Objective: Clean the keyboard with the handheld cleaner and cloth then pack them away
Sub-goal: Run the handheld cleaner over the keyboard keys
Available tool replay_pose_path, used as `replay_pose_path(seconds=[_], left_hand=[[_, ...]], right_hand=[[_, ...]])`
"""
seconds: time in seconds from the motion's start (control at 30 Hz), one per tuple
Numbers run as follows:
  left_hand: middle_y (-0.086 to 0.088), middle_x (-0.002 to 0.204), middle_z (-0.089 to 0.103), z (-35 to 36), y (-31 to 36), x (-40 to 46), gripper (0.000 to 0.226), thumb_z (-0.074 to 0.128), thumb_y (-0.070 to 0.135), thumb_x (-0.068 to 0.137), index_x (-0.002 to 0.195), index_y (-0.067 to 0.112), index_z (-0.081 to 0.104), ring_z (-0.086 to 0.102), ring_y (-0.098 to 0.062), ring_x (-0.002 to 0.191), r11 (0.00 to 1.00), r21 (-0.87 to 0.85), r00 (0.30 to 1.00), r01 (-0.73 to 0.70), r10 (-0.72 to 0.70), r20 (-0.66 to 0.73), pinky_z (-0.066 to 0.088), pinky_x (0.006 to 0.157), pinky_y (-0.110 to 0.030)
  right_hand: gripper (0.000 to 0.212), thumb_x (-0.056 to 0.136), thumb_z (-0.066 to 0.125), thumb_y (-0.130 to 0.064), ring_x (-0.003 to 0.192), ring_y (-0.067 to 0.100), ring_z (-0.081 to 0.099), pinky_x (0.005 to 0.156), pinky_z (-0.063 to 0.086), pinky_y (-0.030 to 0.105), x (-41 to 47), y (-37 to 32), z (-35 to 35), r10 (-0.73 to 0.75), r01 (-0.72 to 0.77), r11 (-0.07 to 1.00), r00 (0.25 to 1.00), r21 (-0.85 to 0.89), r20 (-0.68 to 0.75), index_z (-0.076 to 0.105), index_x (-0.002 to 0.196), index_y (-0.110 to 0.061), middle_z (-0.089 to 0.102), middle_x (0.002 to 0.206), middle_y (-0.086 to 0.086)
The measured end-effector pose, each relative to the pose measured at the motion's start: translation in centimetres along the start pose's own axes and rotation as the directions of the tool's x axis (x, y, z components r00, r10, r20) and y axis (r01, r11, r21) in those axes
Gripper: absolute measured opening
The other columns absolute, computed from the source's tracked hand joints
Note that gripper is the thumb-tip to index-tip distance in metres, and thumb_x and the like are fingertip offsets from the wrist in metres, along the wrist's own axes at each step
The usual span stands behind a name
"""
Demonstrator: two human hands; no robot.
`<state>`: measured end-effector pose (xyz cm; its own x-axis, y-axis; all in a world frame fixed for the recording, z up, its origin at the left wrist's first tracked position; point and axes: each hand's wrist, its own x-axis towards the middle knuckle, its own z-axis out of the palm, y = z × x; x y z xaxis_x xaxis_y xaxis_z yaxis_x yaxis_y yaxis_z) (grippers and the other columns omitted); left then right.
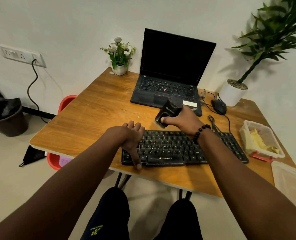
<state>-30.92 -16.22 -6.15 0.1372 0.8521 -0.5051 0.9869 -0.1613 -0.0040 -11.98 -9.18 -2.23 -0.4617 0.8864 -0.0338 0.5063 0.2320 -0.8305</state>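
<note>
The right hand (pixel 183 119) is wrapped round a black handheld cleaner (pixel 168 112), thumb across its near face and fingers curled behind, holding it tilted with its bristled lower end just above the far edge of a black full-size keyboard (pixel 183 149) with yellow lettering. The left hand (pixel 131 137) lies on the left end of that keyboard, fingers bent over the far edge and the thumb stretched down to the near edge, steadying it; it grips nothing else. The keyboard sits near the front edge of a brown wooden table (pixel 91 118). On the right, a clear plastic container (pixel 261 141) with red clips holds a crumpled yellow cloth (pixel 258 142), and its clear lid (pixel 287 177) lies just nearer, at the table's corner. Farther back stand an open black laptop (pixel 171 71) with a dark screen, a black wired mouse (pixel 219 106) to its right, a small white pot of white flowers (pixel 120 56) to its left, and a tall green plant in a white pot (pixel 233 91) at the far right.
</note>
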Motion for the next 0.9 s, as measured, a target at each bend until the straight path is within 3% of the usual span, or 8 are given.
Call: replay_pose_path(seconds=[0.17, 0.3, 0.4, 0.57, 0.67, 0.7, 0.8, 0.9], left_hand=[[-0.003, 0.157, 0.011, 1.1, -0.9, 0.0, 0.149, 0.082, 0.077, 0.045, 0.157, 0.021, 0.002, 0.012, -0.03, 0.142, 0.996, -0.088, 0.999, -0.007, 0.004, -0.041, 0.022, 0.119, -0.053], [-0.001, 0.164, 0.0, 1.5, -1.0, -0.3, 0.157, 0.085, 0.073, 0.046, 0.157, 0.02, -0.014, 0.002, -0.032, 0.148, 0.988, -0.153, 0.999, 0.0, -0.008, -0.053, 0.015, 0.122, -0.054], [-0.001, 0.165, -0.003, 1.4, -0.8, -0.5, 0.158, 0.086, 0.07, 0.048, 0.156, 0.018, -0.018, 0.001, -0.032, 0.148, 0.985, -0.17, 0.998, -0.001, -0.009, -0.059, 0.012, 0.122, -0.051], [-0.003, 0.164, 0.0, 1.6, -0.7, -0.7, 0.157, 0.085, 0.071, 0.05, 0.156, 0.014, -0.015, 0.004, -0.031, 0.147, 0.985, -0.172, 0.997, -0.005, -0.009, -0.081, 0.012, 0.121, -0.048], [-0.002, 0.164, 0.0, 1.6, -0.8, -0.7, 0.159, 0.086, 0.07, 0.049, 0.156, 0.016, -0.02, 0.003, -0.031, 0.148, 0.978, -0.207, 0.997, -0.008, -0.009, -0.082, 0.012, 0.122, -0.05], [-0.003, 0.165, 0.0, 1.6, -0.8, -0.8, 0.159, 0.086, 0.07, 0.05, 0.156, 0.017, -0.02, 0.003, -0.031, 0.148, 0.976, -0.216, 0.996, -0.013, -0.006, -0.084, 0.012, 0.122, -0.05], [-0.004, 0.165, -0.004, 2.0, -0.9, -1.1, 0.158, 0.085, 0.069, 0.053, 0.154, 0.016, -0.024, -0.001, -0.032, 0.15, 0.971, -0.239, 0.996, -0.024, 0.002, -0.093, 0.008, 0.122, -0.05], [-0.006, 0.166, -0.009, 2.1, -1.0, -1.2, 0.16, 0.085, 0.069, 0.053, 0.153, 0.015, -0.028, -0.004, -0.033, 0.151, 0.971, -0.238, 0.997, -0.022, 0.004, -0.077, 0.006, 0.123, -0.05]], right_hand=[[0.044, 0.073, 0.079, -0.026, 0.091, 0.01, 0.06, 0.063, 0.044, 0.013, 0.4, -0.2, 1.8, -0.067, 0.093, 0.952, 0.993, -0.291, 0.097, 0.054, 0.109, -0.023, 0.062, 0.1, -0.008], [0.041, 0.073, 0.079, -0.028, 0.093, 0.015, 0.061, 0.073, 0.049, 0.024, 1.2, 0.0, 3.0, -0.091, 0.182, 0.867, 0.973, -0.464, 0.211, 0.059, 0.108, -0.02, 0.065, 0.1, -0.004], [0.034, 0.073, 0.077, -0.027, 0.092, 0.021, 0.062, 0.076, 0.052, 0.034, 2.6, -0.8, 3.1, -0.177, 0.228, 0.719, 0.974, -0.657, 0.144, 0.06, 0.101, -0.018, 0.068, 0.096, 0.001], [0.029, 0.073, 0.077, -0.028, 0.084, 0.014, 0.06, 0.064, 0.046, 0.022, 3.0, -1.4, 3.4, -0.136, 0.315, 0.718, 0.938, -0.62, 0.32, 0.058, 0.095, -0.02, 0.064, 0.088, -0.005], [0.032, 0.078, 0.074, -0.027, 0.094, 0.02, 0.059, 0.071, 0.048, 0.031, 3.7, -1.7, 2.9, -0.108, 0.297, 0.511, 0.953, -0.807, 0.282, 0.057, 0.104, -0.023, 0.061, 0.099, -0.001], [0.033, 0.077, 0.075, -0.026, 0.096, 0.021, 0.059, 0.075, 0.05, 0.034, 3.7, -1.6, 2.6, -0.11, 0.283, 0.52, 0.958, -0.806, 0.266, 0.057, 0.105, -0.023, 0.062, 0.101, -0.001], [0.035, 0.073, 0.078, -0.026, 0.093, 0.018, 0.062, 0.081, 0.053, 0.036, 3.0, -1.3, 2.2, -0.151, 0.296, 0.712, 0.95, -0.637, 0.274, 0.059, 0.101, -0.022, 0.067, 0.097, -0.002], [0.03, 0.074, 0.077, -0.025, 0.09, 0.015, 0.061, 0.076, 0.049, 0.03, 2.3, -0.6, 2.6, -0.153, 0.308, 0.73, 0.944, -0.61, 0.293, 0.059, 0.098, -0.021, 0.067, 0.094, -0.004]])
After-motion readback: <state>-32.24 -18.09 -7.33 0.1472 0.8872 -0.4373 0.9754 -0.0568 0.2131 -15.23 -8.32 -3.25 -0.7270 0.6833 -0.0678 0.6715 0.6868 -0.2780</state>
